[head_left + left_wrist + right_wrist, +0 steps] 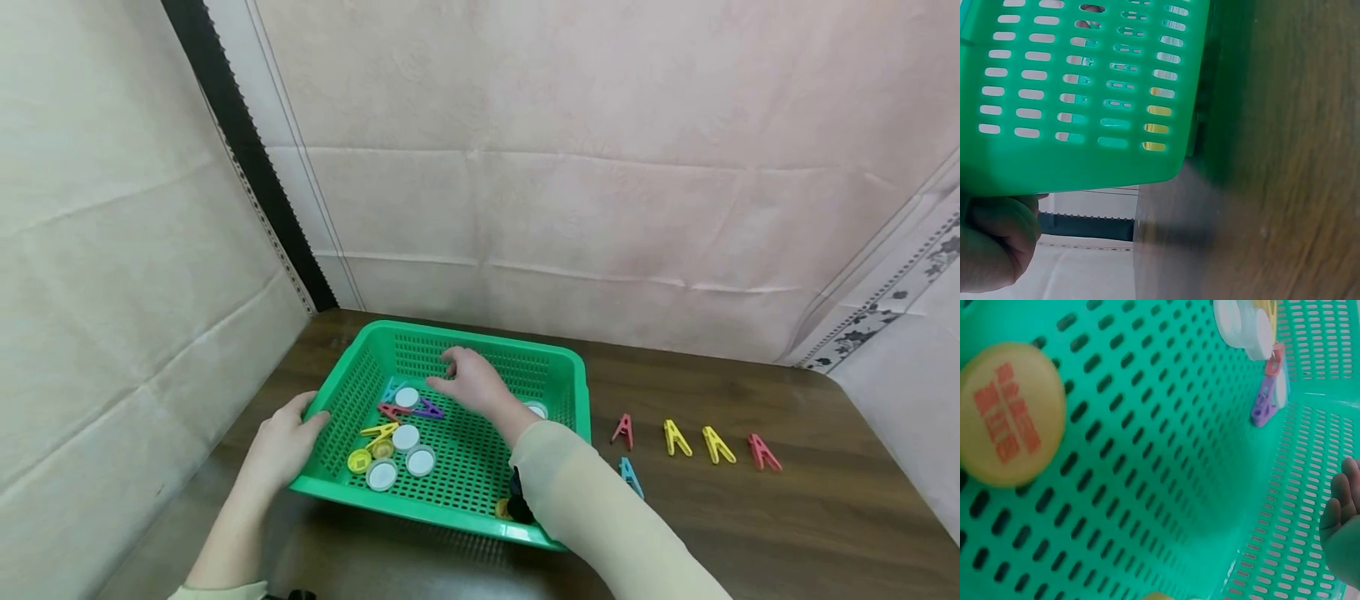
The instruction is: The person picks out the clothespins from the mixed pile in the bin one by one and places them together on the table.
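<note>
A green perforated basket (420,507) stands on the brown table. My left hand (281,442) grips its left rim, the fingers curled at the edge in the left wrist view. Over the far half of the basket hovers my right hand (480,385), fingers loosely bent and nothing visible in them. Below it to the left lie a purple clothespin (429,409), a red clothespin (392,411), a blue clothespin (389,390) and a yellow clothespin (380,430). Several white bottle caps (406,437) and a yellow cap (359,461) lie among them. The right forearm hides part of the basket's right side.
Right of the basket, a blue clothespin (631,477) and several red and yellow clothespins (677,437) lie on the table (817,517). A yellowish cap with red print (1010,415) is close to the right wrist camera. Pale cloth (570,208) hangs behind the table.
</note>
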Action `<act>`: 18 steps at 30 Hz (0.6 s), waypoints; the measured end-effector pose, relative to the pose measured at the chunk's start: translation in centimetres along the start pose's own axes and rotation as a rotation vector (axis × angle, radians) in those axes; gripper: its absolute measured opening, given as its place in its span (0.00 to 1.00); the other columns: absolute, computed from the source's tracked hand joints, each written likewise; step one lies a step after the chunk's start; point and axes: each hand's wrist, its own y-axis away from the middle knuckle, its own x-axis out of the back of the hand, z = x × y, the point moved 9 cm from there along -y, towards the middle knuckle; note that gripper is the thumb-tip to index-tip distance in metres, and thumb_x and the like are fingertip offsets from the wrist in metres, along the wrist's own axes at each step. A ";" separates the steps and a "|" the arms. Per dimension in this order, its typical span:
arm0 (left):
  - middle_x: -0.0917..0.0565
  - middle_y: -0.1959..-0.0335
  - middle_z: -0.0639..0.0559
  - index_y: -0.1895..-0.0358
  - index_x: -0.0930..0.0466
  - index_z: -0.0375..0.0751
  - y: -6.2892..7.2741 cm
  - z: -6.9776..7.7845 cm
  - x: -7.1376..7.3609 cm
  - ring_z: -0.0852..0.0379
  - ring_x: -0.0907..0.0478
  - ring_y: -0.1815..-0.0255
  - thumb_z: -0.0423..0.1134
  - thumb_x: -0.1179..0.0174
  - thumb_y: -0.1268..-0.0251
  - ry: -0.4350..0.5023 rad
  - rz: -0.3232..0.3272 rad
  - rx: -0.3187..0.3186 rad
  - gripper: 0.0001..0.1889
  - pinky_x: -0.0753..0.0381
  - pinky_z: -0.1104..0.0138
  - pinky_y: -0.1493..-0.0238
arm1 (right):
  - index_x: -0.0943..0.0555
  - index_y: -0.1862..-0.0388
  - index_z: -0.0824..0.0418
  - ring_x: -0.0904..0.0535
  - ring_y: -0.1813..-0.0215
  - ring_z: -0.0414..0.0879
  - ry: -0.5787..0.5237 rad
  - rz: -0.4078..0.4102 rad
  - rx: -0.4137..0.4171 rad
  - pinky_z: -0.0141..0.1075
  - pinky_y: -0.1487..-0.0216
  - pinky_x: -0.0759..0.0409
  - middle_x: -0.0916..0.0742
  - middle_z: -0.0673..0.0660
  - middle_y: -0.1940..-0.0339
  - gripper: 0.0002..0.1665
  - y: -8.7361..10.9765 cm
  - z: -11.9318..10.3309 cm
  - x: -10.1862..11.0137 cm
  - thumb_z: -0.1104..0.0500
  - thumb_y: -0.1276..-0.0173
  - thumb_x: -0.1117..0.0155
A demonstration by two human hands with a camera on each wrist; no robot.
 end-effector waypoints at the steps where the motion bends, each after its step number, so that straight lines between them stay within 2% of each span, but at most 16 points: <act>1: 0.26 0.47 0.35 0.31 0.42 0.34 0.0 0.0 0.0 0.50 0.26 0.66 0.50 0.57 0.28 0.003 0.001 0.002 0.29 0.29 0.61 0.69 | 0.29 0.37 0.60 0.24 0.53 0.46 0.003 -0.008 0.002 0.40 0.54 0.25 0.20 0.55 0.52 0.33 -0.1 0.0 -0.2 0.44 0.36 0.38; 10: 0.26 0.47 0.35 0.31 0.41 0.34 0.1 0.0 -0.1 0.51 0.26 0.67 0.49 0.55 0.29 0.016 -0.003 0.009 0.30 0.29 0.62 0.70 | 0.32 0.33 0.60 0.26 0.45 0.48 0.020 -0.112 -0.018 0.43 0.48 0.27 0.23 0.57 0.44 0.39 -0.3 0.6 -1.7 0.42 0.39 0.36; 18: 0.25 0.48 0.35 0.31 0.41 0.34 -0.1 -0.1 0.1 0.52 0.26 0.69 0.50 0.56 0.29 0.018 0.004 0.004 0.30 0.29 0.62 0.71 | 0.32 0.33 0.62 0.27 0.43 0.49 0.015 -0.128 -0.018 0.42 0.46 0.27 0.24 0.58 0.42 0.40 -0.7 0.9 -2.2 0.43 0.38 0.35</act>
